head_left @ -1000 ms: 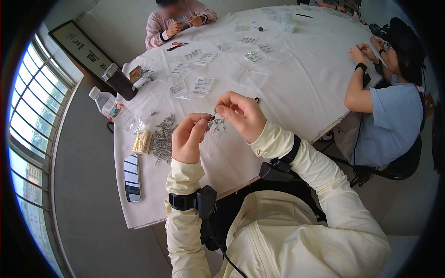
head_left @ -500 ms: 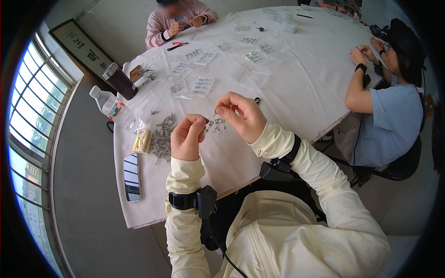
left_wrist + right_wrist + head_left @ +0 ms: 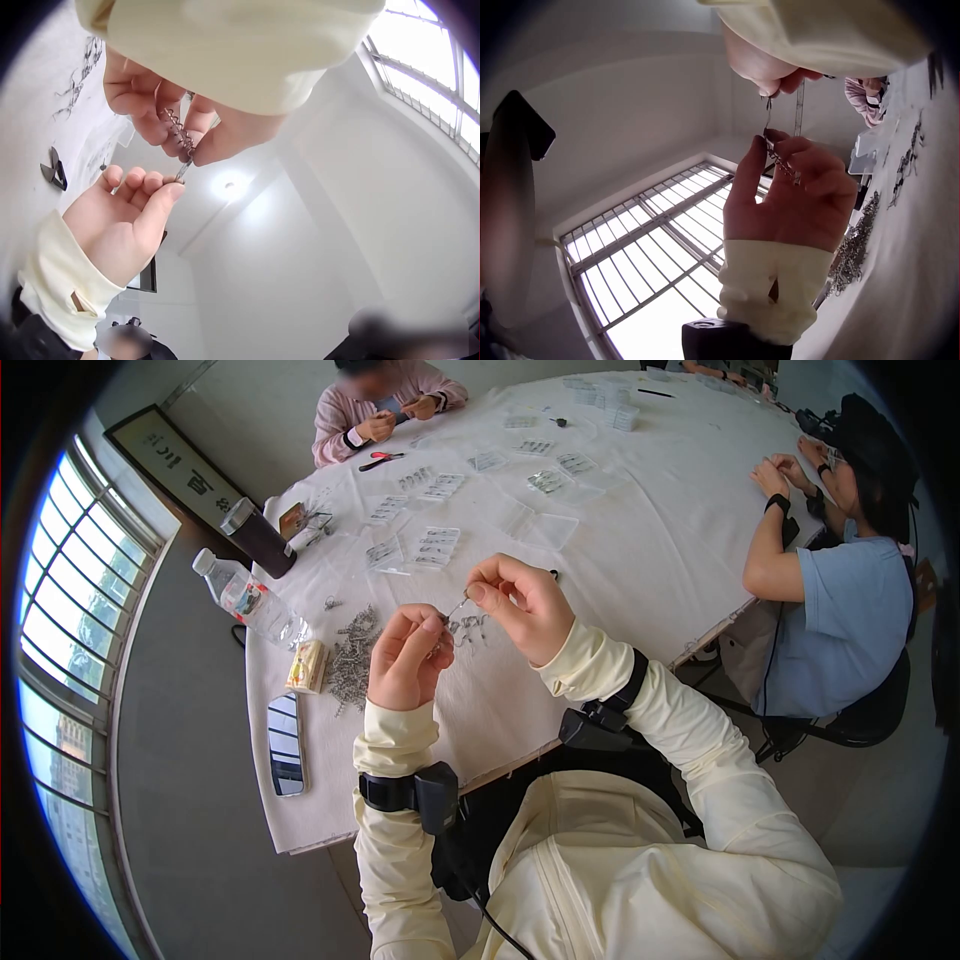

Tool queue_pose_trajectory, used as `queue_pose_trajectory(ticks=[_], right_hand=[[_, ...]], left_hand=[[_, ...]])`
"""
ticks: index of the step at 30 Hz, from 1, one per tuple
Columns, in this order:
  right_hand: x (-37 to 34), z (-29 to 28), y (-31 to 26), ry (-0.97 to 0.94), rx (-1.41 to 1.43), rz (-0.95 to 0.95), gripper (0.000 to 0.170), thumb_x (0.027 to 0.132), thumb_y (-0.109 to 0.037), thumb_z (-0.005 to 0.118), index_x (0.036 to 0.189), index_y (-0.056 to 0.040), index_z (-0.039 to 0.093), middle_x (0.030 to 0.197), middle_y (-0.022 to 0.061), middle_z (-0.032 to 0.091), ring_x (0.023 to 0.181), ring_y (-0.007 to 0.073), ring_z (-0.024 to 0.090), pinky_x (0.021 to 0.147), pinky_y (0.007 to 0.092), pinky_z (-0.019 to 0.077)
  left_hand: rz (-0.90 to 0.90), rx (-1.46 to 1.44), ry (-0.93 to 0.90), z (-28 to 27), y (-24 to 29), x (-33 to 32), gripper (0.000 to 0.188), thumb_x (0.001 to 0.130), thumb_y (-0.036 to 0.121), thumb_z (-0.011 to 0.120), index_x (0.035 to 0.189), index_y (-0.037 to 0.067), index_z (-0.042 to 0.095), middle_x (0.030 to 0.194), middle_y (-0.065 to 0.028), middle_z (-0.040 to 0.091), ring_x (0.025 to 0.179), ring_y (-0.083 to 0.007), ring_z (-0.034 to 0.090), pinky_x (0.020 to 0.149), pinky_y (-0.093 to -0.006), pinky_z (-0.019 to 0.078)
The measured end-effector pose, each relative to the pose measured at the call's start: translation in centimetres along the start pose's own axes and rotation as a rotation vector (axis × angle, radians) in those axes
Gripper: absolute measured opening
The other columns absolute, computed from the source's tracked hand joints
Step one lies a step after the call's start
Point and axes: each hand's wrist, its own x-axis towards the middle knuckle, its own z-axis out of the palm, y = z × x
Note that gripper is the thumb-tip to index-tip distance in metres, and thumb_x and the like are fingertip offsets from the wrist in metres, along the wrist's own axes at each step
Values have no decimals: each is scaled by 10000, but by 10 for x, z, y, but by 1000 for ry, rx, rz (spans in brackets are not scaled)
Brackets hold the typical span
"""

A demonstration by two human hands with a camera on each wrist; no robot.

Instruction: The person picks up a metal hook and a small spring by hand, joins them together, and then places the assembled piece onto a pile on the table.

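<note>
Clearly the small metal coil [image 3: 174, 126] is what matters here: it sits in the left hand [image 3: 405, 660], up off the surface [image 3: 500, 710] and to the right of the heap of coils [image 3: 350, 662]. The left grip pinches it by one end between thumb and fingertips. The right grip pinches the far end of a thin metal piece [image 3: 457, 606] that spans the gap between the two hands; whether coil and piece are joined, I cannot tell.

I would hold the left pinch steady and leave the fine motion to the right hand [image 3: 525, 610], working with the fingertips rather than the wrist. Light pressure should do, as I judge that a coil this slender could squash or twist under a hard squeeze. I'd line the thin piece up with the coil's axis, so that any pull runs straight and nothing bends.

Loose metal pieces [image 3: 470, 628] lie just right of the heap (easy to snag with a low knuckle), so I'd work well above them. The yellow packet [image 3: 306, 665] is just left of the heap, and the clear trays [image 3: 437, 547] lie beyond it.
</note>
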Motion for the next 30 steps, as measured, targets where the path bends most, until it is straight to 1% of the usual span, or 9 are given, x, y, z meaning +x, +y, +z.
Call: queue_pose_trajectory(ticks=[3, 5, 12, 14, 18, 20, 24, 27, 30], right_hand=[[0, 0, -2, -6, -13, 10, 121, 914, -103, 561, 925, 15, 584, 825, 17, 584, 778, 81, 507, 736, 237, 421], [0, 0, -2, -2, -3, 18, 127, 911, -116, 568, 923, 9, 589, 812, 11, 585, 759, 76, 493, 712, 231, 409], [-1, 1, -3, 4, -59, -19, 133, 902, -147, 586, 914, -16, 603, 779, -8, 585, 708, 65, 461, 656, 221, 375], [0, 1, -1, -6, -83, -46, 118, 891, -150, 602, 916, -38, 627, 837, 20, 632, 717, 119, 539, 633, 262, 391], [-1, 1, 0, -8, -83, -53, 112, 886, -145, 606, 910, -37, 627, 833, 22, 626, 720, 125, 541, 636, 268, 392], [-1, 2, 0, -3, -86, -69, 108, 884, -143, 607, 903, -38, 624, 827, 24, 625, 722, 127, 542, 641, 272, 393], [-1, 2, 1, 4, -108, -84, 103, 884, -141, 607, 895, -40, 622, 822, 26, 623, 724, 128, 544, 643, 272, 393], [0, 2, 1, 4, -119, -104, 108, 889, -146, 607, 899, -39, 619, 813, 24, 626, 716, 121, 541, 642, 265, 392], [0, 1, 0, 57, -90, -50, 121, 897, -156, 606, 907, -36, 615, 806, 18, 631, 709, 110, 539, 640, 257, 392]], left_hand=[[-38, 78, -24, -1, 1, 0, 96, 946, 104, 517, 999, 38, 562, 831, -20, 573, 764, -104, 521, 663, -250, 392], [-15, 88, -86, -7, -3, 2, 93, 936, 91, 516, 994, 33, 561, 840, -32, 576, 752, -109, 524, 655, -250, 388], [-52, 104, -28, 2, -1, 1, 87, 925, 77, 554, 976, 10, 573, 802, -28, 569, 697, -98, 485, 625, -229, 376], [-44, 143, -4, 1, -2, 2, 81, 920, 87, 574, 959, 16, 579, 793, -25, 573, 688, -92, 490, 618, -225, 379], [-26, 165, -3, -4, -6, 3, 75, 917, 94, 588, 937, 23, 588, 789, -25, 582, 682, -85, 500, 610, -218, 383], [-38, 145, 98, 1, -2, 1, 64, 929, 90, 536, 919, 39, 573, 810, -12, 562, 737, -95, 526, 652, -230, 413], [-33, 150, 117, 3, -1, 0, 69, 928, 89, 531, 898, 40, 570, 799, -13, 560, 722, -97, 524, 659, -235, 426], [-22, 126, 191, 5, 0, -1, 75, 927, 94, 528, 893, 40, 567, 794, -15, 558, 712, -96, 522, 653, -241, 433], [3, 112, 217, -3, -1, 0, 78, 927, 93, 519, 902, 40, 570, 791, -20, 560, 717, -96, 522, 652, -242, 440]])
